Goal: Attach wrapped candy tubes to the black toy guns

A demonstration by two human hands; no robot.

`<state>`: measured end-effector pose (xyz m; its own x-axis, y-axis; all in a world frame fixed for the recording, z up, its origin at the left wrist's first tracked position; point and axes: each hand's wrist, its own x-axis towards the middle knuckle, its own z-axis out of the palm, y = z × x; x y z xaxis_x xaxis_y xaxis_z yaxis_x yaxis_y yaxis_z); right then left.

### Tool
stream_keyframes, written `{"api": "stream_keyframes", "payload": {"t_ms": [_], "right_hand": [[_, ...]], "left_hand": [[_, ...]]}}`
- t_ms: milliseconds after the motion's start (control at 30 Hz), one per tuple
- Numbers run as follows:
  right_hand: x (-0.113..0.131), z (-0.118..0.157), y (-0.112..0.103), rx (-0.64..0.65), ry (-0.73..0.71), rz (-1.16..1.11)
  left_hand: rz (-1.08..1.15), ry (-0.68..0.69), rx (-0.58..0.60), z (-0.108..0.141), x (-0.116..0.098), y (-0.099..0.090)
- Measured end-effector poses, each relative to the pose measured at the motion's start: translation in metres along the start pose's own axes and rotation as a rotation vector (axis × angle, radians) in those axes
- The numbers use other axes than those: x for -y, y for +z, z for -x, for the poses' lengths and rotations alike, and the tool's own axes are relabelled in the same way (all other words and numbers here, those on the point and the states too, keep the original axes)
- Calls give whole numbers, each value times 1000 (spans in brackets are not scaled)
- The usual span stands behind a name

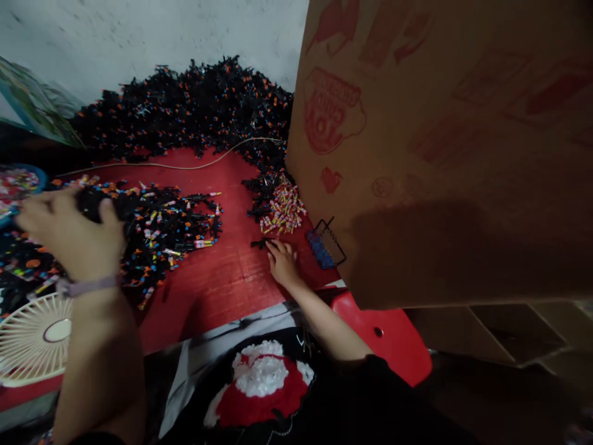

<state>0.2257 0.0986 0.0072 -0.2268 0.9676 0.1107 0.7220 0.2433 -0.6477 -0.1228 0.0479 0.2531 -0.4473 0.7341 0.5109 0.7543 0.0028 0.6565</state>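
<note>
My left hand (76,235), with a band round the wrist, reaches over a pile of small black plastic toys (134,241) on the left of the red tabletop. Its thumb stands apart from the other fingers, with black toys showing in the gap. Small pink, white and yellow candy tubes are mixed into this pile. My right hand (283,262) rests low over the table, its fingertips closed on the end of one small black gun-shaped toy (260,243). Just beyond it lies a heap of the candy tubes (285,207), beside more black toys.
A large cardboard box (440,161) rises on the right. Against the wall is a big mound of black toys (199,111), with a thin cord (185,167) before it. A cream slatted basket (30,346), a blue tub (39,176) and a red stool (389,340) stand near.
</note>
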Motion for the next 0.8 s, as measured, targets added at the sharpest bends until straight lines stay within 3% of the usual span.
{"api": "stream_keyframes", "payload": {"t_ms": [67,167,200,267,333,433,567,733,800], "right_hand": [[3,17,12,22,-57,-8],[4,32,22,43,-155,-54],[2,33,23,41,-181,-72],[-2,29,20,10,-206,-111],[-9,19,14,-47,-194,-151],[-16,-3,5,-75,-138,-159],[-19,-24,1,-20,-73,-54],[-27,-23,-2,-72,-67,3],[-31,-24,-4,-98,5,68]], "left_hand": [[-62,167,37,39,1,47],[-39,312,549,124,16,129],[-96,323,660,152,23,152],[-198,338,745,198,36,186],[-237,335,707,225,45,204],[-185,351,618,238,53,205],[-124,359,577,240,62,185],[-105,367,523,256,81,154],[-95,382,507,261,86,147]]}}
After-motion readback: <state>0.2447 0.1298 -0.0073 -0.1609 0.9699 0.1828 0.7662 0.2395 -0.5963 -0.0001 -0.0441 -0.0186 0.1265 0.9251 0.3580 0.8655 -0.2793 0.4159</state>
